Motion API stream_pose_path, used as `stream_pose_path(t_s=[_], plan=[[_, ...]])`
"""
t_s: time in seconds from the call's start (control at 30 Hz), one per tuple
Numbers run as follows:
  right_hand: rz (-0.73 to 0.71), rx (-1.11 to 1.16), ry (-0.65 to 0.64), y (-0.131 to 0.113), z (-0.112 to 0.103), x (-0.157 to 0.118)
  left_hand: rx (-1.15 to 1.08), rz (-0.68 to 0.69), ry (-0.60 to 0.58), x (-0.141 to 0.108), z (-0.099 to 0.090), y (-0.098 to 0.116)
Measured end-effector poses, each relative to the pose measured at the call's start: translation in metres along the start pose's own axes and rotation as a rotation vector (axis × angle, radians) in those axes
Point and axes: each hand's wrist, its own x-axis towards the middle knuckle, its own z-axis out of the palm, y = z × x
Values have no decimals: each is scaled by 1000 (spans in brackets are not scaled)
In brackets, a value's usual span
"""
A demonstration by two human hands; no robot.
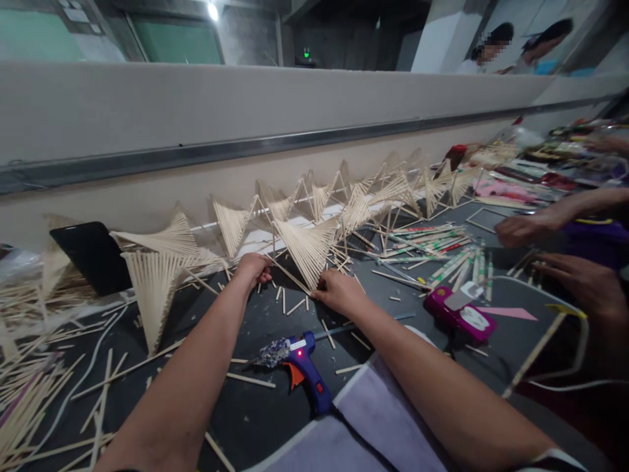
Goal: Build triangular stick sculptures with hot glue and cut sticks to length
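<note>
A twisted, fan-shaped model of thin wooden sticks (305, 250) stands on the dark table in front of me. My left hand (254, 270) is closed at the left end of its lower stick, fingers pinched together. At the lower right corner of the same model, my right hand (339, 292) pinches the frame; its fingertips are partly hidden. Between my forearms lies a blue hot glue gun (314, 380) with an orange trigger and a lit red light. Short stick offcuts (295, 306) are scattered just below the model, between my hands.
More stick models (152, 295) stand left and in a row along the wall. A black phone (93, 255) leans at left. Loose sticks (34, 406), patterned stick bundles (437, 246) and a magenta device (459, 313) lie about. A co-worker's hands (525, 226) are at right.
</note>
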Motion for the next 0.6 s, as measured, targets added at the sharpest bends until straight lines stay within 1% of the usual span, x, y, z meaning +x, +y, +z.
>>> stream_pose_path(t_s=[0.1,0.33,0.47,0.6], plan=[[2,4,-7,0,0,0,10,24,-9,3,0,0],[6,-3,-27,-2,-1,1,-22,-27,-78,11,-5,1],[11,-12,-38,-3,-1,1,-51,-32,-113,8,-5,-1],[11,-3,-39,-3,-1,1,-67,-49,-118,3,-1,-3]])
